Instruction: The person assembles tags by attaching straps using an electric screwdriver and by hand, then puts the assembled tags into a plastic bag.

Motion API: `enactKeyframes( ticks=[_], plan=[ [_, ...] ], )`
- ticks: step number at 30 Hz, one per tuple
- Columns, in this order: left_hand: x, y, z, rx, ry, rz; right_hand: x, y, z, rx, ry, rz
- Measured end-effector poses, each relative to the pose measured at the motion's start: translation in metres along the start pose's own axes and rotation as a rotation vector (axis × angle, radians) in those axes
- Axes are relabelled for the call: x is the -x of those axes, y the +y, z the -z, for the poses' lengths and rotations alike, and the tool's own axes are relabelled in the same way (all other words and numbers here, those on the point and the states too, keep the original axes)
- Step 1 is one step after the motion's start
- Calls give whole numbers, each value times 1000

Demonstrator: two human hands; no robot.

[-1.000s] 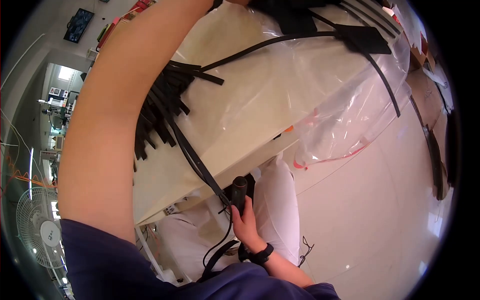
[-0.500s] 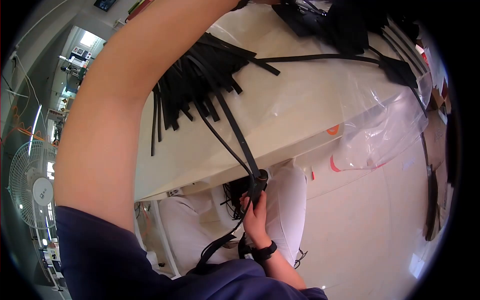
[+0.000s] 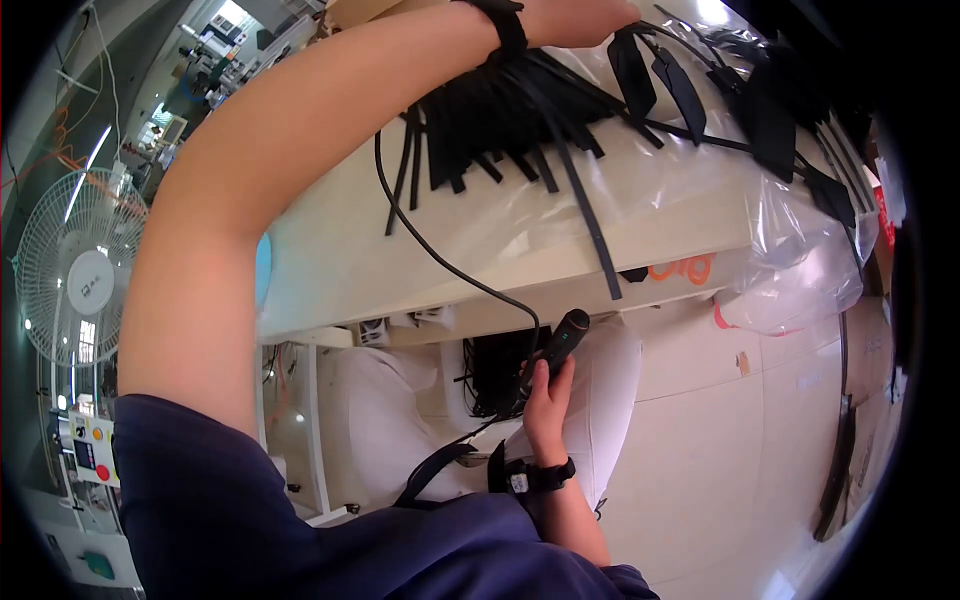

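Note:
My right hand (image 3: 547, 408), low in front of my lap, is wrapped round a black cylindrical corded hand tool (image 3: 562, 342); its exact kind I cannot make out. A thin black cord (image 3: 440, 262) runs from the table to near this hand. At the top edge, my left hand (image 3: 580, 22) has its fingertips closed on a black strap (image 3: 642, 30), partly cut off by the frame. Dark flat pieces (image 3: 680, 95) hang beside those fingers. Under my left wrist lies a bundle of black strips (image 3: 480, 130), one long strip (image 3: 590, 225) reaching over the table's front edge.
The pale table (image 3: 330, 270) crosses the view above my legs. Clear plastic (image 3: 790, 270) drapes over its right end, near more black straps (image 3: 770, 120). A container of black pieces (image 3: 497, 375) sits between my knees. A white fan (image 3: 90, 280) stands at left.
My view has shifted, bringing my left hand into sight at the black straps. The tool in my right hand has tilted right, and the long strip's end now lies apart from it.

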State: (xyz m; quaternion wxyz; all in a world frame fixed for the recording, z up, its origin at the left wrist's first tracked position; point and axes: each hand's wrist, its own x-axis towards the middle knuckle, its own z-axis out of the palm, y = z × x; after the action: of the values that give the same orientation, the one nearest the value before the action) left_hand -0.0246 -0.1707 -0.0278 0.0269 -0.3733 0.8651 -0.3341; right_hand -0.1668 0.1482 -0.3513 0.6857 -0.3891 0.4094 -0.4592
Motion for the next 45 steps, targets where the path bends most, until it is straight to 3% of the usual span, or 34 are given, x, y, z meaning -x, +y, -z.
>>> enactKeyframes(
  ticks=[2, 5, 9, 10, 12, 13, 20, 23, 27, 34, 36, 38, 41, 45],
  plan=[
    [27, 3, 23, -103, 197, 37, -2, -1, 1, -1, -19, 58],
    [80, 17, 75, -221, 242, 62, 2, -4, -5, -61, -40, 79],
    [151, 47, 143, -137, 63, 301, 8, -4, -7, -85, -90, 132],
    [170, 50, 140, -143, 53, 315, 11, -4, -8, -94, -93, 152],
    [205, 60, 131, -103, -191, 384, 14, -6, -11, -74, -116, 169],
    [218, 68, 128, -33, -352, 521, 15, -9, -13, -68, -120, 196],
    [313, 97, 69, -15, -353, 548, 30, -32, -22, -43, -126, 314],
    [321, 94, 75, 289, -608, 666, 37, -41, -22, -27, -141, 338],
    [335, 79, 85, 619, -646, 625, 44, -53, -20, -47, -178, 354],
    [355, 56, 78, 466, -578, 491, 55, -66, -26, -14, -179, 369],
    [357, 47, 77, 681, -559, 591, 58, -69, -27, -9, -173, 364],
    [357, 40, 82, 666, -520, 595, 60, -73, -29, -33, -181, 359],
    [348, 32, 97, 578, -346, 772, 60, -76, -30, -33, -196, 391],
    [335, 10, 120, 499, 526, 958, 60, -84, -36, -44, -194, 408]
  ],
)
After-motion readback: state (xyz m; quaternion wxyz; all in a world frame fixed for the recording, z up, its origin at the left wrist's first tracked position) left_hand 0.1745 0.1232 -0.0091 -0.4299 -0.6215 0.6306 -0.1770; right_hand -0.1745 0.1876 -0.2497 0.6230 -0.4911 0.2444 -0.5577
